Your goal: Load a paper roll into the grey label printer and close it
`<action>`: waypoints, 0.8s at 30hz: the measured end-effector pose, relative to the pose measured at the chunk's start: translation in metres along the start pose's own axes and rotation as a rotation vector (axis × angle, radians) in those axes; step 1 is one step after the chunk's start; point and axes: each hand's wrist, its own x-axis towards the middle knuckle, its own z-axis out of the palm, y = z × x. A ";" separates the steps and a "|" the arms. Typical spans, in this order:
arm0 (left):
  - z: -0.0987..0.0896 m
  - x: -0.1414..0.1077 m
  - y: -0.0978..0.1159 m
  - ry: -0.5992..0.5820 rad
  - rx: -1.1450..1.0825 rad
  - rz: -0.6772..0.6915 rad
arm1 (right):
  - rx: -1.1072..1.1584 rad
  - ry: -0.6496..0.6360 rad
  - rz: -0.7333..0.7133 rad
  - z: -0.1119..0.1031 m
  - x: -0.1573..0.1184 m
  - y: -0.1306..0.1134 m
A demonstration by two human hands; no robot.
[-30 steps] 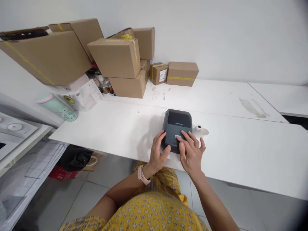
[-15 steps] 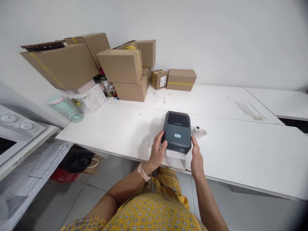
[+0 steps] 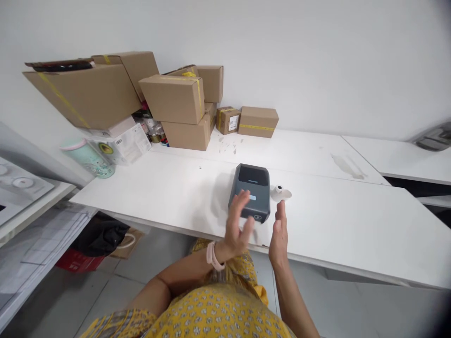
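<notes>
A dark grey label printer (image 3: 251, 180) stands near the front edge of the white table (image 3: 317, 220). My left hand (image 3: 238, 230) is raised in front of it, fingers apart and slightly blurred, covering part of its front left side. It holds nothing. My right hand (image 3: 279, 237) is held up at the printer's front right, palm turned inward, fingers stretched and nothing in them. A small white roll (image 3: 278, 189) lies close to the printer's right side.
Cardboard boxes (image 3: 172, 98) are stacked at the back left, with a smaller box (image 3: 258, 122) against the wall. A mint green tumbler (image 3: 89, 158) stands by a white box (image 3: 123, 144). At the far left is a white appliance (image 3: 24, 190) with knobs.
My left hand has come off the printer's left side and is lifted in front of it. The right hand has moved away from the printer's side. The view has shifted a little right.
</notes>
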 end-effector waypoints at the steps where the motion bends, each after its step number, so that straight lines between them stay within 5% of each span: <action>1: -0.005 0.003 -0.010 0.048 -0.030 -0.085 | 0.004 0.026 0.039 -0.001 0.000 0.006; 6: -0.026 0.006 -0.059 0.030 -0.224 -0.492 | 0.093 -0.010 0.182 0.004 0.006 0.031; 13: -0.020 -0.010 -0.070 0.069 -0.251 -0.450 | 0.166 0.006 0.160 0.013 0.008 0.043; 18: -0.018 -0.012 -0.071 0.080 -0.221 -0.428 | -0.011 0.011 0.159 0.013 0.008 0.040; 24: -0.020 -0.009 -0.069 0.072 -0.150 -0.386 | -0.215 -0.063 -0.080 0.008 0.010 0.038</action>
